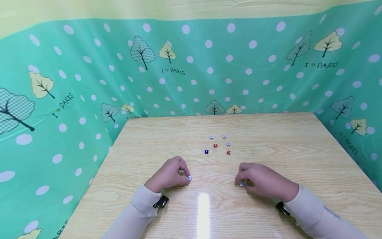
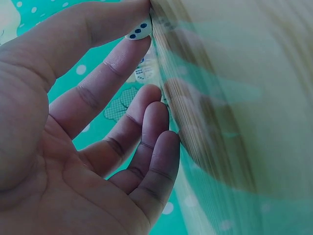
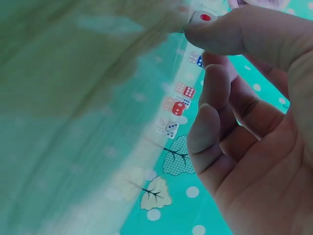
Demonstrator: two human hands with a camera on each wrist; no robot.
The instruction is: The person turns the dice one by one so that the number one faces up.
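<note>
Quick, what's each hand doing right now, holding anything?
Left hand: pinches a white die on the wooden table.
Right hand: pinches another white die, red pip showing.

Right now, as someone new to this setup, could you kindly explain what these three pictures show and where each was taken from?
No machine here: a person works with bare hands. The wide picture comes from a head camera looking down at a wooden table. The other two come from wrist cameras, close and blurry. The left hand pinches a white die with dark dots; the right hand pinches another white die showing one red dot. Six more dice, white, red and blue, lie farther back. A green tree-print cloth surrounds the table.
</note>
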